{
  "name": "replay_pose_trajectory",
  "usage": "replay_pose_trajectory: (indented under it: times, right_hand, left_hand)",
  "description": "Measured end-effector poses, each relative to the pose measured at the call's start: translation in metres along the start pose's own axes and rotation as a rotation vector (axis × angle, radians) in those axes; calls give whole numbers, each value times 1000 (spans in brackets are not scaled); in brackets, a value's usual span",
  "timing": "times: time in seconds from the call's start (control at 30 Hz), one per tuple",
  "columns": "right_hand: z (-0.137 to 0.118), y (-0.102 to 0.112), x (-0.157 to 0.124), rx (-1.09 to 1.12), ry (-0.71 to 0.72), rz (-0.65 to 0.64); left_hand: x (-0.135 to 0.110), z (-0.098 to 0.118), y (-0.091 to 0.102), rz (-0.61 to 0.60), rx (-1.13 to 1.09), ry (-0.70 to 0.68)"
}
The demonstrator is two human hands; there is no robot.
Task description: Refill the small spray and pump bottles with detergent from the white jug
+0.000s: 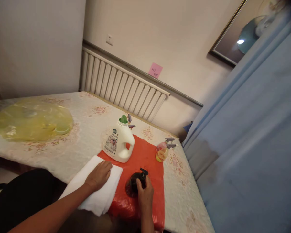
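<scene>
A folded white towel [100,194] lies at the table's front edge, partly over a red plastic sheet [145,152]. My left hand [100,174] rests on top of it, fingers curled together against the cloth and their tips hidden. My right hand [145,192] is closed around the upper part of a dark pump bottle [133,186], thumb on the near side. The bottle's black nozzle points up and away; its body is over the red sheet. Behind the towel stands a large cream detergent jug [121,145] with a green spout, upright and open-topped.
Two small spray bottles [162,153], pink and yellow, stand at the red sheet's right edge. More spray heads [130,121] show behind the jug. A yellow translucent plastic bag [34,121] covers the table's left. A radiator [121,84] and blue curtain [244,136] border the table.
</scene>
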State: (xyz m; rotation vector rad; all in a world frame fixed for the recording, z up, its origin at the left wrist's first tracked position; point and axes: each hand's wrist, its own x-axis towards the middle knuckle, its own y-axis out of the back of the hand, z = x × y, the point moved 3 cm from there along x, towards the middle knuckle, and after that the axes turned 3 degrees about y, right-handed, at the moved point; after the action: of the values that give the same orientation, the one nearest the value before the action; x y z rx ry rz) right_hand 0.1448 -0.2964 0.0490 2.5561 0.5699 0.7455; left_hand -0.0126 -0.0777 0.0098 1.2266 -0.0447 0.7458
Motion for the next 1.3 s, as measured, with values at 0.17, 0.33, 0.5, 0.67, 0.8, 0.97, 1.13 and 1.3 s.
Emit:
replay_pose_trajectory:
  times: [0.17, 0.33, 0.5, 0.67, 0.8, 0.97, 1.13, 1.3]
  right_hand:
    - [-1, 0, 0, 11, 11, -7]
    - [-2, 1, -1, -1, 9, -1]
    - [-2, 1, 0, 1, -3, 22]
    - [-2, 0, 0, 0, -23, -6]
    - [-3, 0, -1, 15, -7, -3]
    - [-3, 1, -1, 12, 27, 36]
    - [-4, 1, -1, 13, 41, 36]
    - [-4, 2, -1, 23, 36, 46]
  left_hand:
    - [0, 0, 0, 4, -15, 10]
    - [1, -2, -2, 4, -25, 5]
    - [1, -3, -3, 9, -40, 6]
    - [0, 0, 0, 14, -20, -5]
    - [0, 0, 1, 22, -12, -7]
    - [0, 0, 1, 16, -14, -4]
    - [0, 0, 1, 23, -27, -7]
    - [1, -1, -1, 21, -25, -5]
